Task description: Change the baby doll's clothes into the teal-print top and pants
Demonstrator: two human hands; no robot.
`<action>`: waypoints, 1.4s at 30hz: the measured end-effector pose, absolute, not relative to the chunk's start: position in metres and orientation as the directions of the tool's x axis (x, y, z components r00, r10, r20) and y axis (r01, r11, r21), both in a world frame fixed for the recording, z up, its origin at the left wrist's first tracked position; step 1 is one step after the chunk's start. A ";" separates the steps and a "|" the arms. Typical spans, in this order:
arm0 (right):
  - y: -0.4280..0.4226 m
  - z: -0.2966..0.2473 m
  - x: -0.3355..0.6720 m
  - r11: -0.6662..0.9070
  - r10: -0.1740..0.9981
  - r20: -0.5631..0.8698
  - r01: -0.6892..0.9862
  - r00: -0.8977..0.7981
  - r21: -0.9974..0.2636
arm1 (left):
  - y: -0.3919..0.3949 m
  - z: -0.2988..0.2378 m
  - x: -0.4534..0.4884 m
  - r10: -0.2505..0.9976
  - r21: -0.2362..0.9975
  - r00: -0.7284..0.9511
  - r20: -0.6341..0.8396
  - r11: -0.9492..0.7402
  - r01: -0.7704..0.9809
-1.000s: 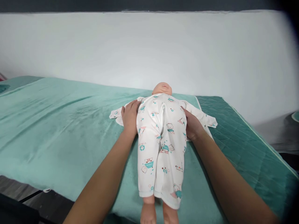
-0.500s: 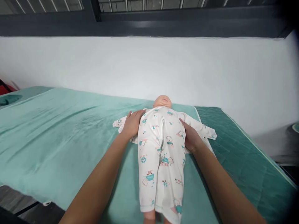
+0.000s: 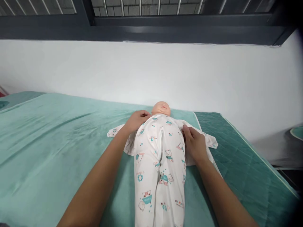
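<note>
A baby doll lies on its back, head toward the wall. White printed baby pants cover it from the chest down, and a white baby shirt spreads out beneath with both sleeves stretched sideways. My left hand is closed at the upper left edge of the pants by the doll's shoulder, fingertips pinched on the cloth. On the other side, my right hand pinches the pants' right edge between thumb and fingers, close to the shirt's right sleeve. The doll's feet are out of view.
A light green sheet covers the bed, with a darker quilted green cover to the right. Behind stands a white wall below a dark window frame with bars. A green rounded object shows at the far right.
Both hands have gone from lying flat along the doll's sides to pinching cloth at the pants' upper edges. The view has shifted, and the pants' lower ends have left the picture.
</note>
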State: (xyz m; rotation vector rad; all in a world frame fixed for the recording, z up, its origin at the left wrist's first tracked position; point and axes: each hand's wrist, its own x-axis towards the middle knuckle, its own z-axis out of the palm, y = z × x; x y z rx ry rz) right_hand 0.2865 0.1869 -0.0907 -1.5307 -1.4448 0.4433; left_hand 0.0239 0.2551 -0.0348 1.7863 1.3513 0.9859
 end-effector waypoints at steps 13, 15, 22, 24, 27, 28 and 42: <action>0.215 -0.100 0.285 0.320 0.888 0.441 0.514 0.128 -0.796 | 0.259 -0.045 0.019 0.952 0.870 0.284 0.110 -0.231 0.436; 0.216 -0.101 0.285 0.307 0.903 0.417 0.525 0.102 -0.794 | 0.263 -0.049 0.024 0.965 0.876 0.218 0.148 -0.231 0.424; 0.222 -0.106 0.283 0.265 0.898 0.403 0.516 0.176 -0.815 | 0.268 -0.059 0.032 0.958 0.881 0.120 0.259 -0.285 0.379; 0.221 -0.107 0.283 0.259 0.887 0.414 0.520 0.206 -0.814 | 0.269 -0.061 0.032 0.944 0.879 0.165 0.284 -0.326 0.349; 0.217 -0.107 0.283 0.293 0.859 0.459 0.517 0.227 -0.804 | 0.268 -0.067 0.031 0.913 0.796 0.159 0.377 -0.407 0.448; 0.214 -0.107 0.283 0.311 0.846 0.480 0.515 0.234 -0.799 | 0.266 -0.069 0.030 0.896 0.747 0.138 0.422 -0.430 0.507; 0.044 -0.112 0.259 0.479 0.752 0.643 0.549 0.146 -0.685 | 0.057 -0.104 0.003 0.856 0.620 0.017 0.516 -0.387 0.682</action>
